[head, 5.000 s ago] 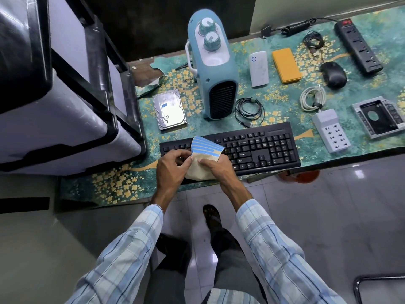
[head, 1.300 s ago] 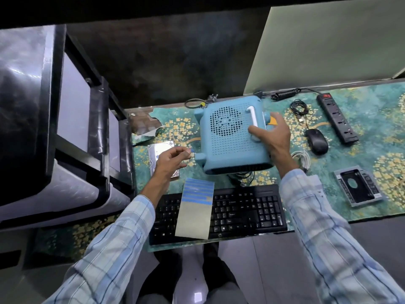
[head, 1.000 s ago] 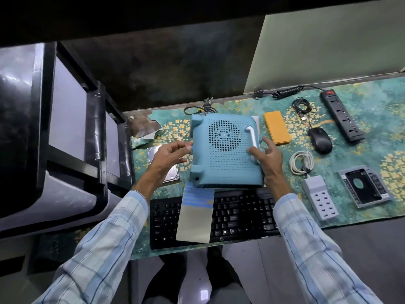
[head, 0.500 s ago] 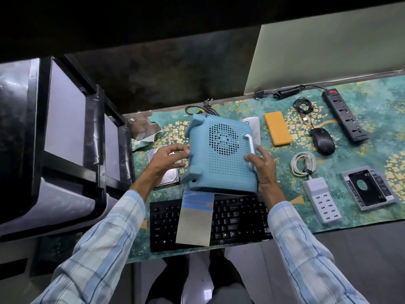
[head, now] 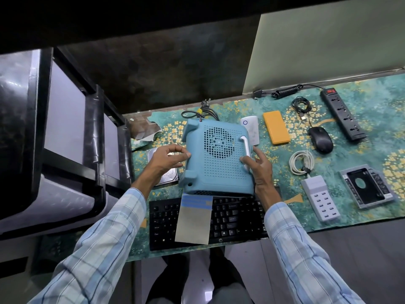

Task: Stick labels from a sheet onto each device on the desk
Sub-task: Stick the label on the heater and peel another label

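Note:
A blue fan heater [head: 217,163] lies with its perforated back facing up, tilted over the desk between my hands. My left hand [head: 166,161] pinches its left edge with curled fingers; no label shows between them. My right hand [head: 260,167] grips the right side, thumb on the lower end of the white handle. The label sheet [head: 194,218], blue strips at its top, lies on the black keyboard [head: 232,218], its upper edge under the heater.
A hard drive [head: 169,178] lies partly under my left hand. To the right are a white router [head: 252,128], orange power bank [head: 276,130], mouse [head: 321,139], power strip [head: 343,115], coiled white cable [head: 301,162], USB hub [head: 320,197] and drive caddy [head: 368,188]. A black cabinet [head: 54,139] stands at the left.
The sheet was put down on the keyboard and the heater tipped onto its front. Over the last second the heater came a little nearer me and my left fingers curled at its edge.

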`<action>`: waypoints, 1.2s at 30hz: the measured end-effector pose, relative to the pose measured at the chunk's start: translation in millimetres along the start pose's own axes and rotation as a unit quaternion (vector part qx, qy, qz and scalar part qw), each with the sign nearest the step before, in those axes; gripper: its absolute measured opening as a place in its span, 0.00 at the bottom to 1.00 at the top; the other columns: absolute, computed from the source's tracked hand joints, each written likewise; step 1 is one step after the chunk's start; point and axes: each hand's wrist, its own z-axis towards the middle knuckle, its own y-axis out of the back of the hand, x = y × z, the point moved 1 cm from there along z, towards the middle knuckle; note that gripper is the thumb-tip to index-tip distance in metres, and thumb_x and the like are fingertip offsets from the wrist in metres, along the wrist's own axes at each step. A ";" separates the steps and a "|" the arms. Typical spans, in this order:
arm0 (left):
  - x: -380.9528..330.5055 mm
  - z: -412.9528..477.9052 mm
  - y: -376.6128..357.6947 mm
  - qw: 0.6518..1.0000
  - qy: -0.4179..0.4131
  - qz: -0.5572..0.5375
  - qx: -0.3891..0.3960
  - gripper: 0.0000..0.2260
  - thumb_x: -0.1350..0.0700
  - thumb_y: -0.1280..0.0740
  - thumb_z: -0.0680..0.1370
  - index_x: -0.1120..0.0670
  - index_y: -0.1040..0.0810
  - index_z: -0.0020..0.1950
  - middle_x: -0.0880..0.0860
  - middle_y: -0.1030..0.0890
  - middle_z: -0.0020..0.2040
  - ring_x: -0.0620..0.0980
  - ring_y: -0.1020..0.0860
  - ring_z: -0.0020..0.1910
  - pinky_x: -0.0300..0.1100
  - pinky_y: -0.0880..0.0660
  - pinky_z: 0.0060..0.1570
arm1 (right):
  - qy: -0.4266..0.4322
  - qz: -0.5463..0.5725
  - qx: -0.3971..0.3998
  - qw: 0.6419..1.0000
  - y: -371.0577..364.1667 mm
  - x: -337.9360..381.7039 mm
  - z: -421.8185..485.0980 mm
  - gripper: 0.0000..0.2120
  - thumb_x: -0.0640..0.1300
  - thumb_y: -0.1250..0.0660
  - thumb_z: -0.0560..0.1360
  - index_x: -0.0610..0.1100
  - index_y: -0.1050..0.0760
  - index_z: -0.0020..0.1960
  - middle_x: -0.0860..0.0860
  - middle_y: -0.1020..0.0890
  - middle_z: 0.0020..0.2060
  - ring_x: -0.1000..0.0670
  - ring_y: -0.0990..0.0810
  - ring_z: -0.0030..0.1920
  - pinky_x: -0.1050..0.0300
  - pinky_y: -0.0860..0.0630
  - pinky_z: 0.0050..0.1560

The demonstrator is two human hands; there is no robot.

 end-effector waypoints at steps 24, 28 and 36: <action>41.0 -31.9 -71.7 0.995 0.036 -0.079 -0.049 0.21 0.56 0.35 0.83 0.50 0.32 0.76 0.56 0.26 0.68 0.54 0.23 0.63 0.46 0.24 0.61 | 0.259 -0.399 -0.135 0.869 -75.0 110.2 -26.2 0.53 0.63 0.23 0.55 0.51 0.36 0.77 0.44 0.24 0.60 0.40 0.25 0.61 0.43 0.23 0.57; 45.5 -31.5 -77.5 0.997 -0.010 -0.069 -0.016 0.31 0.42 0.25 0.74 0.39 0.33 0.75 0.55 0.27 0.74 0.51 0.24 0.68 0.46 0.26 0.66 | 0.287 -0.458 -0.158 0.826 -100.8 117.3 -38.3 0.55 0.63 0.21 0.55 0.50 0.38 0.77 0.43 0.26 0.62 0.40 0.26 0.61 0.45 0.28 0.59; 58.1 -18.0 -74.0 0.996 -0.083 0.011 -0.030 0.49 0.58 0.18 0.66 0.46 0.41 0.81 0.54 0.22 0.66 0.45 0.20 0.55 0.33 0.23 0.51 | 0.325 -0.527 -0.158 0.769 -149.7 110.1 -56.7 0.57 0.68 0.21 0.57 0.47 0.39 0.78 0.42 0.30 0.66 0.41 0.29 0.62 0.45 0.31 0.57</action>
